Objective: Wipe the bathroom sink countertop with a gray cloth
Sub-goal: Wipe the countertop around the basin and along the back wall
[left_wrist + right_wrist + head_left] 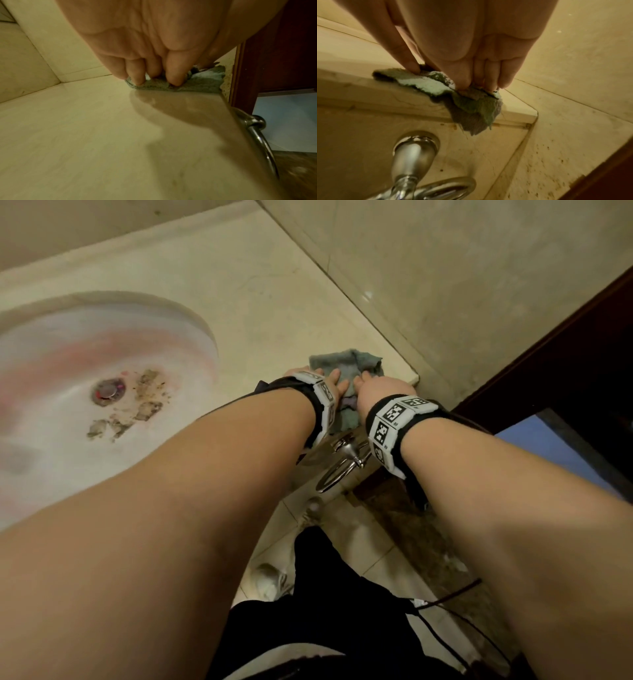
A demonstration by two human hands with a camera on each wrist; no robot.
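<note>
A gray cloth [346,362] lies on the beige countertop [239,302] at its front right corner, beside the wall. My left hand [329,381] and right hand [376,386] both press down on it side by side. Seen from the left wrist, my left hand [157,79] pushes its straight fingertips into the cloth [197,85]. In the right wrist view, the right hand [443,73] holds the cloth [471,106] down with thumb and fingers spread. One flap hangs over the counter's front edge [368,92].
A stained oval sink basin [85,364] with a drain is sunk into the counter to the left. A chrome towel ring [339,470] juts from the counter front below my wrists. A tiled wall and a dark wooden door frame [565,354] close off the right.
</note>
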